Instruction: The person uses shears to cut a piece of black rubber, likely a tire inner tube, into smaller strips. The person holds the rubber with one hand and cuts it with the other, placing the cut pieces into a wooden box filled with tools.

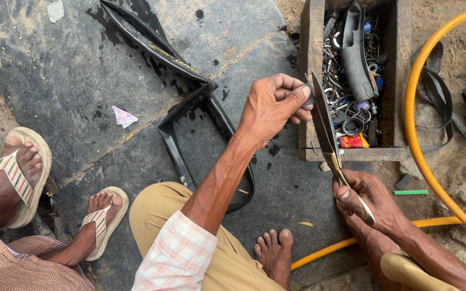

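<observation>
My left hand (273,108) pinches a small dark rubber piece (309,94) between thumb and fingers, held against the blades of a large pair of scissors (324,126). My right hand (368,202) grips the scissors' brass-coloured handles, blades pointing up and away from me. A black bicycle inner tube (182,116) lies folded on the stone slab to the left of my left arm, its valve near my knee.
A wooden box (311,64) of metal parts, rings and tools stands behind the scissors. A yellow hose (413,124) curves at right. Another person's sandalled feet (22,172) rest at left. My bare foot (273,253) is below. Dark rubber strips (443,97) lie on the dirt.
</observation>
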